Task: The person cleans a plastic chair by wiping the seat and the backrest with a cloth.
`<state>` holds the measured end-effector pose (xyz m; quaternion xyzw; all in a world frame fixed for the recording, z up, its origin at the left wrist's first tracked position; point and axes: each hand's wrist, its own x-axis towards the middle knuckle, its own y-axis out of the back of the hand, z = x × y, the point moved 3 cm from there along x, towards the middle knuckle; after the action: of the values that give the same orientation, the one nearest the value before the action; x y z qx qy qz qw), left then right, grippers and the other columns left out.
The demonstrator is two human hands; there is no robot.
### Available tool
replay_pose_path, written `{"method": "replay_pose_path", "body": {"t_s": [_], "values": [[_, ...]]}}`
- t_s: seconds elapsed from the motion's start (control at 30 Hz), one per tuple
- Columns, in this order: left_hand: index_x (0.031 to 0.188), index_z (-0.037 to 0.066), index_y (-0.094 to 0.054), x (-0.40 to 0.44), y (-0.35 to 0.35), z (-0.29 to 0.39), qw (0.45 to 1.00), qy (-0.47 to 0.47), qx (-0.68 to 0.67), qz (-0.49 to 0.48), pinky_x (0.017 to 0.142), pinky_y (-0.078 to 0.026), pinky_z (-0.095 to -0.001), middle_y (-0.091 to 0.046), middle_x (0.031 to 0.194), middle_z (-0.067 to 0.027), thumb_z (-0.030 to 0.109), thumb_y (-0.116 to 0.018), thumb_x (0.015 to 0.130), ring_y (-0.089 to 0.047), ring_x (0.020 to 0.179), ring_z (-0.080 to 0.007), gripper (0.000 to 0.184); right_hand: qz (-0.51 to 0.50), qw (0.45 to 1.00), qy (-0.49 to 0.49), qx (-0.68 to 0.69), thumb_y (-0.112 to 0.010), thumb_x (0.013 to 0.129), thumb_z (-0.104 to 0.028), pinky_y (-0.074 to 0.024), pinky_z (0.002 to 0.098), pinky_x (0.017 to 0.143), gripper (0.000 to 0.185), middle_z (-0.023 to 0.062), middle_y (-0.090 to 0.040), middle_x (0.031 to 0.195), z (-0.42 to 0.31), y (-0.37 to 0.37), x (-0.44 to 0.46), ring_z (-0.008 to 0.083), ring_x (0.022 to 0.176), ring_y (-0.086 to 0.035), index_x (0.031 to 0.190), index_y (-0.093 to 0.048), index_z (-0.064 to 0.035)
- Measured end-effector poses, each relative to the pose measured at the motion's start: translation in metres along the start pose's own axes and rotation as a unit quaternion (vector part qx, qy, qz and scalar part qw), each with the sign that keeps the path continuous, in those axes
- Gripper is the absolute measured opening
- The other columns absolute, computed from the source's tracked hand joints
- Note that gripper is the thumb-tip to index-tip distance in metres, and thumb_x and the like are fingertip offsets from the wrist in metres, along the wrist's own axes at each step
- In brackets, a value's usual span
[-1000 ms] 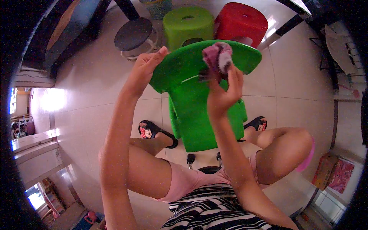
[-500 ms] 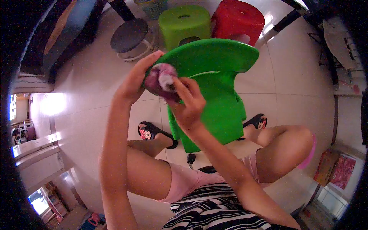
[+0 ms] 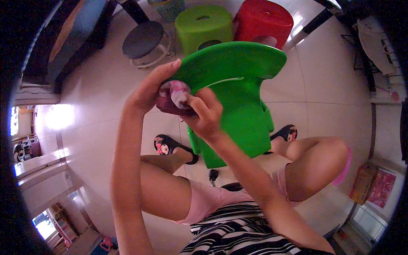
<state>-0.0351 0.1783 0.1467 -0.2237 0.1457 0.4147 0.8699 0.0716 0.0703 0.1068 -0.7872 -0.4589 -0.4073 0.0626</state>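
Observation:
A bright green plastic chair (image 3: 238, 114) with a broad curved top edge stands tilted between my knees. My left hand (image 3: 153, 87) grips the upper left edge of it, thumb lying along the rim. In my right hand (image 3: 205, 112) is a bunched cloth (image 3: 173, 98), maroon with pink and white patches. The cloth is pressed against the chair's left edge, close to my left palm. My right fingers are curled around the cloth's near side, and the left fingers behind the edge are hidden.
Beyond the chair stand a lime green stool (image 3: 204, 25), a red stool (image 3: 264, 23) and a round grey-topped stool (image 3: 143, 40). A blue-green basket (image 3: 168, 9) sits at the back. Black slippers (image 3: 163, 146) are on my feet. A cardboard box (image 3: 363, 183) is at the right.
My right hand and the cloth have shifted slightly left and down along the chair's edge. The left hand keeps its hold, and the chair has barely moved.

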Motion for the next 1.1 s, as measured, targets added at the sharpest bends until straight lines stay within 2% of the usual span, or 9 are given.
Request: {"method": "replay_pose_path", "body": {"t_s": [0.1,0.23,0.43,0.57,0.7,0.8,0.9,1.0,1.1], "values": [[0.111,0.007,-0.061,0.004,0.002,0.001,0.997,-0.033,0.052,-0.036,0.076,-0.050,-0.0262,-0.064,0.098,-0.0031,0.042,-0.057,0.090,-0.061,0.085,-0.0107,0.042,0.025,0.999,0.030,-0.037,-0.079,0.049,-0.011,-0.0399,0.0363,0.053,0.044,0.0088,-0.048,0.071,0.011,0.011,0.005,0.0271,0.063,-0.050,0.089,-0.063,-0.0050],[0.113,0.006,-0.061,0.007,0.003,-0.002,0.997,-0.031,0.053,-0.043,0.076,-0.049,-0.0247,-0.064,0.099,-0.0026,0.043,-0.054,0.091,-0.060,0.086,-0.0094,0.044,0.093,0.989,0.060,-0.095,-0.080,0.052,-0.008,-0.0411,0.0370,0.055,0.035,0.0098,-0.049,0.071,0.025,0.040,0.027,0.0286,0.065,-0.051,0.079,-0.057,-0.0049],[0.117,0.003,-0.059,0.003,-0.003,0.003,0.991,-0.050,0.111,-0.047,0.075,-0.048,-0.0235,-0.065,0.099,-0.0024,0.047,-0.056,0.088,-0.060,0.086,-0.0085,0.052,0.118,0.970,0.061,-0.201,-0.081,0.056,-0.006,-0.0423,0.0357,0.059,0.036,0.0112,-0.052,0.074,0.052,0.097,0.038,0.0302,0.069,-0.051,0.080,-0.053,-0.0050],[0.115,0.003,-0.060,0.007,0.003,0.001,0.990,-0.042,0.128,-0.038,0.070,-0.049,-0.0228,-0.065,0.095,-0.0025,0.045,-0.060,0.086,-0.061,0.081,-0.0083,0.052,0.151,0.966,-0.043,-0.203,-0.084,0.060,-0.011,-0.0415,0.0326,0.060,0.039,0.0089,-0.054,0.078,0.060,0.123,0.037,0.0235,0.071,-0.052,0.081,-0.052,-0.0057],[0.111,0.003,-0.062,0.007,0.002,0.003,0.993,-0.023,0.115,-0.034,0.065,-0.050,-0.0227,-0.066,0.090,-0.0025,0.040,-0.063,0.084,-0.062,0.076,-0.0084,0.046,0.143,0.960,-0.002,-0.239,-0.083,0.060,-0.006,-0.0460,0.0259,0.062,0.042,0.0084,-0.057,0.098,0.061,0.137,0.043,0.0193,0.080,-0.057,0.089,-0.054,-0.0047],[0.110,0.003,-0.063,0.009,0.006,0.001,0.992,-0.023,0.113,-0.043,0.065,-0.050,-0.0236,-0.066,0.089,-0.0029,0.038,-0.064,0.082,-0.062,0.075,-0.0093,0.044,0.106,0.978,-0.089,-0.154,-0.081,0.061,-0.002,-0.0494,0.0231,0.067,0.046,0.0082,-0.057,0.110,0.063,0.144,0.045,0.0136,0.087,-0.059,0.100,-0.057,-0.0041],[0.108,0.003,-0.063,0.008,0.009,0.000,0.994,-0.040,0.104,0.007,0.065,-0.051,-0.0240,-0.066,0.089,-0.0033,0.037,-0.064,0.082,-0.062,0.074,-0.0100,0.043,0.081,0.986,-0.104,-0.107,-0.078,0.062,0.003,-0.0506,0.0233,0.073,0.055,0.0058,-0.058,0.110,0.070,0.150,0.049,0.0097,0.091,-0.058,0.112,-0.057,-0.0039],[0.106,0.002,-0.063,0.004,-0.001,0.006,0.995,-0.036,0.096,-0.005,0.064,-0.051,-0.0247,-0.066,0.089,-0.0039,0.036,-0.063,0.082,-0.062,0.073,-0.0107,0.041,0.031,0.980,-0.173,-0.092,-0.075,0.061,0.006,-0.0507,0.0244,0.077,0.060,0.0040,-0.059,0.106,0.069,0.160,0.049,0.0111,0.093,-0.059,0.118,-0.056,-0.0034],[0.103,0.003,-0.064,0.000,-0.004,0.006,0.994,-0.024,0.095,-0.039,0.063,-0.052,-0.0254,-0.065,0.087,-0.0034,0.037,-0.062,0.083,-0.062,0.072,-0.0102,0.039,0.045,0.981,-0.159,-0.103,-0.073,0.061,0.008,-0.0502,0.0241,0.078,0.061,0.0030,-0.060,0.102,0.058,0.166,0.045,0.0113,0.092,-0.059,0.119,-0.056,-0.0037]]}}
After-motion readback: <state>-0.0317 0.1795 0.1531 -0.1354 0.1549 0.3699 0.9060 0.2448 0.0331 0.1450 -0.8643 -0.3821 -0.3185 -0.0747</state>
